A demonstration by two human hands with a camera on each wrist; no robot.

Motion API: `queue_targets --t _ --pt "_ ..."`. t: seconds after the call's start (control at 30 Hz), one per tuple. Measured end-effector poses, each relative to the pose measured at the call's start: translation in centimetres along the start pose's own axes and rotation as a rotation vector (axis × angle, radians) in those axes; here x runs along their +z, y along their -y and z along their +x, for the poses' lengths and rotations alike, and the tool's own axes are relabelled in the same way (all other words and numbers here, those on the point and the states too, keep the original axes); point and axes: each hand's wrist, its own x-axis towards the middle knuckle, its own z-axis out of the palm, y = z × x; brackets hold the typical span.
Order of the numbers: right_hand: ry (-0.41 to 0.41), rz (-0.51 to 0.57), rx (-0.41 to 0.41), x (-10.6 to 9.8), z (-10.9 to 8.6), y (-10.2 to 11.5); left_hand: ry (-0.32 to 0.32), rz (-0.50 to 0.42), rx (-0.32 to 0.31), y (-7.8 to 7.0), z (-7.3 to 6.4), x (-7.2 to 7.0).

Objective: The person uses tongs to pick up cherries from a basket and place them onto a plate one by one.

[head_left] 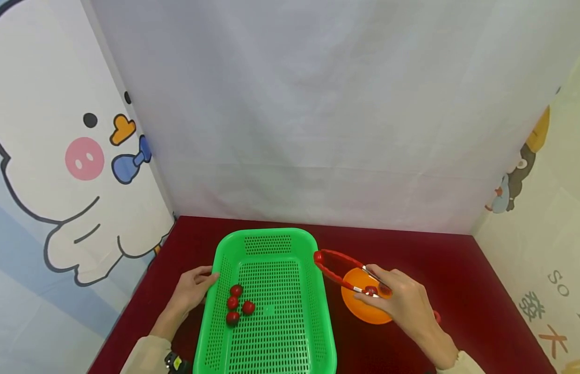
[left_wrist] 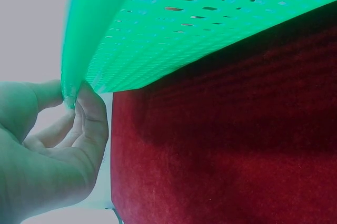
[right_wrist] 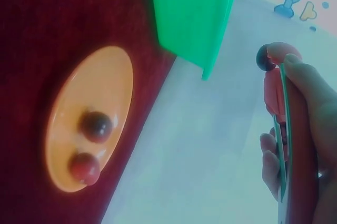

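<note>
My left hand (head_left: 193, 289) pinches the left rim of a green perforated basket (head_left: 331, 332), thumb and fingers on either side of it, as the left wrist view shows. Several small red cherry tomatoes (head_left: 248, 308) lie in the basket's left part. In my right hand (head_left: 404, 298) is a pair of red-and-silver tongs (head_left: 339, 279), reaching left to the basket's right rim. A cherry tomato (right_wrist: 265, 57) sits between the tong tips, above the table. Below the tongs, an orange plate (head_left: 362, 313) carries two more cherry tomatoes (right_wrist: 95, 126), partly covered by the tongs and hand in the head view.
A dark red cloth (head_left: 463, 280) covers the table. Behind it hangs a plain white sheet (head_left: 318, 114). Printed cartoon panels stand at the left (head_left: 42, 130) and right (head_left: 552, 249). A dark wrist strap (head_left: 176, 363) shows on the left forearm.
</note>
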Motion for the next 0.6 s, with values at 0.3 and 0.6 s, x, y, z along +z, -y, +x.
queue_targets --t 0.3,0.6 --pt "0.006 -0.048 0.078 -1.1 -1.1 -1.4 -0.006 0.007 -0.001 0.1 0.1 -0.1" --pt "0.083 -0.122 0.217 -1.2 -2.8 -2.3 -0.001 -0.002 0.007 0.2 0.1 -0.1"
